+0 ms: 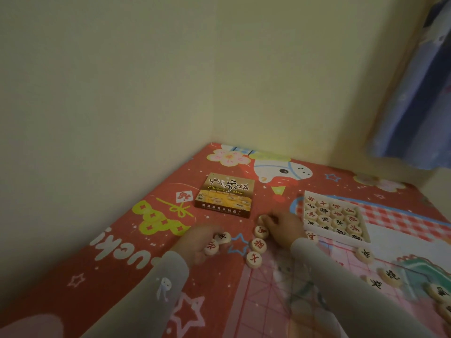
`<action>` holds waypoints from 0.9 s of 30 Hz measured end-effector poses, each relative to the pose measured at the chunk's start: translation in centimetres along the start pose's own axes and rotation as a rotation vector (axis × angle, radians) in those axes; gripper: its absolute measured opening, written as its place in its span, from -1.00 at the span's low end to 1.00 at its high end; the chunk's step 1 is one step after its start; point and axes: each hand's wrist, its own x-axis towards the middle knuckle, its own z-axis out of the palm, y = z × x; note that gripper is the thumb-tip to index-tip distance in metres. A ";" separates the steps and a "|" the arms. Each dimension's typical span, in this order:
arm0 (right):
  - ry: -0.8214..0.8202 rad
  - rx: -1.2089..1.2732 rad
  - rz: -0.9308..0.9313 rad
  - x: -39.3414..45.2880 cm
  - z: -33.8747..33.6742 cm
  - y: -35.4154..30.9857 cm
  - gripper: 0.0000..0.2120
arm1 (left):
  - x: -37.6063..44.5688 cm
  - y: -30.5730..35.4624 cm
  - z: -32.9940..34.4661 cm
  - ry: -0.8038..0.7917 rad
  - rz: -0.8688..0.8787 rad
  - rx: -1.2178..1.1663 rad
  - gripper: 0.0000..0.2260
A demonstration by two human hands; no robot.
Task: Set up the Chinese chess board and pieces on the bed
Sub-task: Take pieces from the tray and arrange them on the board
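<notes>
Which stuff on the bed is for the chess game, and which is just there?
For the game:
board
tray of pieces
loose pieces
piece in right hand
pieces in left hand

Just there:
box lid
patterned bedsheet
curtain
wall

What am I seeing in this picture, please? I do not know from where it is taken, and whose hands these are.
There is no machine here. A camera worn on a person's head looks down at their two hands over a bed with a red patterned sheet. The left hand holds round wooden chess pieces with red characters. The right hand pinches another piece at its fingertips. More pieces lie in a column along the edge of a thin pink board sheet. A white tray at the right holds more pieces, and the printed box lid lies behind.
</notes>
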 end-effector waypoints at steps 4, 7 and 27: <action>0.086 0.112 -0.050 -1.4 -0.4 -0.7 -0.80 | -0.3 -0.2 0.0 -0.011 -0.016 -0.069 -0.90; 0.017 0.261 -0.200 -4.2 -0.4 -2.7 -0.83 | -1.0 -0.7 0.4 -0.026 -0.034 -0.101 -0.77; -0.029 0.235 -0.196 -15.6 -6.7 -1.1 -0.86 | -8.4 -3.6 5.0 -0.209 -0.085 -0.035 -0.86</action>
